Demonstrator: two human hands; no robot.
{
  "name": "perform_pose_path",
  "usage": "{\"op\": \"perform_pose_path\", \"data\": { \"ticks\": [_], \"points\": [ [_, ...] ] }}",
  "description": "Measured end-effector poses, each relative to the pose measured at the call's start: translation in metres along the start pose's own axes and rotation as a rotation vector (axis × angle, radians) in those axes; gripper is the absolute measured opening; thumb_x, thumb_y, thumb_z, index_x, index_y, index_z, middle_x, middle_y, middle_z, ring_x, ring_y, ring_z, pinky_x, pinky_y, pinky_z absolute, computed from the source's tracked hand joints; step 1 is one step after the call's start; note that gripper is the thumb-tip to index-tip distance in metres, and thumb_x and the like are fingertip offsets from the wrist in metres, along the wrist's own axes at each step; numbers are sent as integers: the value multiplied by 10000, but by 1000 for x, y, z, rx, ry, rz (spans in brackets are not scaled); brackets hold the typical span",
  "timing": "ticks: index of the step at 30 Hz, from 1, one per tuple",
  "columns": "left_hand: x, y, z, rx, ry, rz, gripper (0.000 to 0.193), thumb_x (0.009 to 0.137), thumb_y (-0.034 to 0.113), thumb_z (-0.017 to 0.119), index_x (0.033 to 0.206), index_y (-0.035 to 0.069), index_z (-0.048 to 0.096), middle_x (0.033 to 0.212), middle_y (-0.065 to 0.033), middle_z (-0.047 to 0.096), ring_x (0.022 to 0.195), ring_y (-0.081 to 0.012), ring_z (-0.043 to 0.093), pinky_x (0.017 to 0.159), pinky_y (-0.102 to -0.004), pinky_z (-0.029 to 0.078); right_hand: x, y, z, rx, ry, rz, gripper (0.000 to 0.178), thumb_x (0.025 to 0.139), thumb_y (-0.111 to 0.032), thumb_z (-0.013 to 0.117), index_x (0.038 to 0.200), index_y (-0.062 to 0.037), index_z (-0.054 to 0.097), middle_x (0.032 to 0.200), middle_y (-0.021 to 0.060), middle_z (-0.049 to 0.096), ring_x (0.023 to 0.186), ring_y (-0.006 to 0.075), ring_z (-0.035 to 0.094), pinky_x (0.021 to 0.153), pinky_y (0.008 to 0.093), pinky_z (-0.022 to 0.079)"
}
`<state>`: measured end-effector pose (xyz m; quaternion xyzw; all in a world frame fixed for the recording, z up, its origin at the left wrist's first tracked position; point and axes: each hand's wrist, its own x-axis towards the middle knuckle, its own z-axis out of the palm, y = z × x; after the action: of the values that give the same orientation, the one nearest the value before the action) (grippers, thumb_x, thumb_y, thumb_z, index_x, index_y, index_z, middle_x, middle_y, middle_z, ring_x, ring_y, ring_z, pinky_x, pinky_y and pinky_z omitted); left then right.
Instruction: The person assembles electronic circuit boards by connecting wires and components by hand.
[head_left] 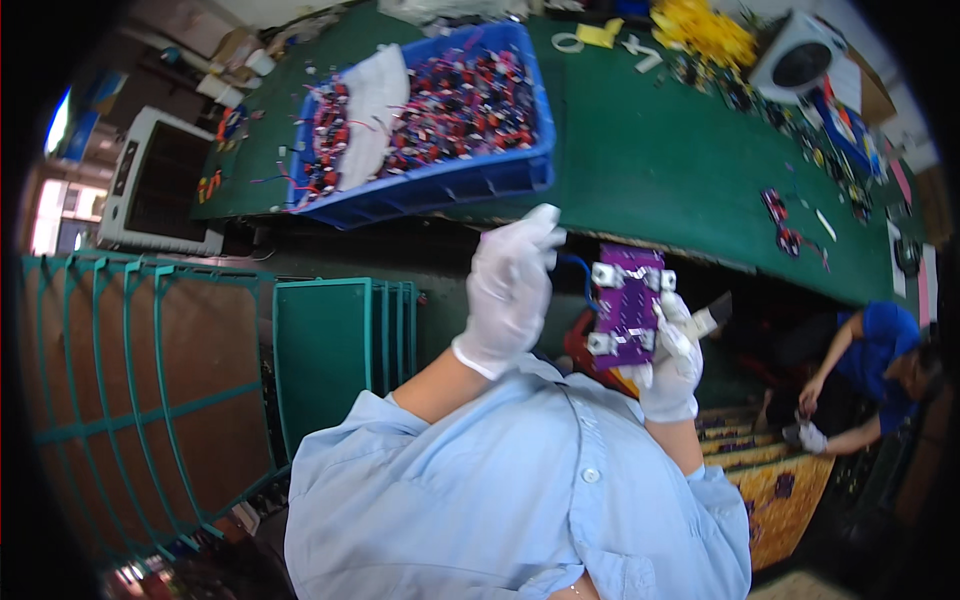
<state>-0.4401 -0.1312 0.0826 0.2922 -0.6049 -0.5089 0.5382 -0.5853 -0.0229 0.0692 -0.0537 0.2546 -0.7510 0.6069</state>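
My right hand (680, 372), in a white glove, is closed on the right edge of a purple circuit board (628, 318) with white connectors at its corners. A pale flat piece with a dark end (708, 318) sticks out by the same fingers; its kind is unclear. A blue wire (578, 265) curves from the board's left side toward my other hand. My left hand (508, 290), also white-gloved, is raised left of the board and apart from it. Its fingers are drawn together and point upward; whatever may be between the fingertips cannot be made out.
On the green table (640, 150) stands a blue bin (440, 190) full of small wired parts. Purple boards (785, 225) lie at the right. Green racks (325, 350) stand at the left. A co-worker in blue (880, 350) sits low at the right beside stacked yellow panels (785, 500).
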Motion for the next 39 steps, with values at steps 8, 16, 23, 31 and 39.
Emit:
{"op": "perform_pose_path", "data": {
  "ticks": [8,16,23,31,39],
  "points": [
    [43,-11,-24,230,-625,-22,913,697,416,633,1310,-75,167,1217,-228,415,1090,-318,465,907,-355,362,55,31,15,17,-123,91,432,775,-187,512,1160,-7,435,1083,135,541,959,241,555,837,359,450],
    [173,-21,-147,670,-189,11,311,723,192,686,957,7,596,891,-131,629,793,-179,616,690,-287,484,157,87,64,-612,16,248,419,895,-346,385,1143,-13,437,721,119,569,347,109,387,281,202,295],
    [344,-81,-318,1346,-255,-294,417,792,376,528,854,-24,627,793,-230,598,766,-339,592,725,-362,449,183,108,58,-551,274,126,382,900,-325,375,1082,-17,511,685,101,566,333,96,368,255,208,291],
    [437,-184,-351,1567,-447,-392,405,803,380,471,826,11,636,877,-227,596,836,-363,577,752,-400,454,175,104,48,-496,529,1,406,912,-336,343,1100,-9,492,682,55,548,348,87,351,269,207,276],
    [425,-200,-362,1791,-691,-149,210,776,182,465,873,88,626,828,-146,622,794,-314,599,677,-394,479,183,110,52,-640,555,11,408,916,-340,340,1102,-7,484,690,44,542,365,66,354,311,192,270]
  ]
}}
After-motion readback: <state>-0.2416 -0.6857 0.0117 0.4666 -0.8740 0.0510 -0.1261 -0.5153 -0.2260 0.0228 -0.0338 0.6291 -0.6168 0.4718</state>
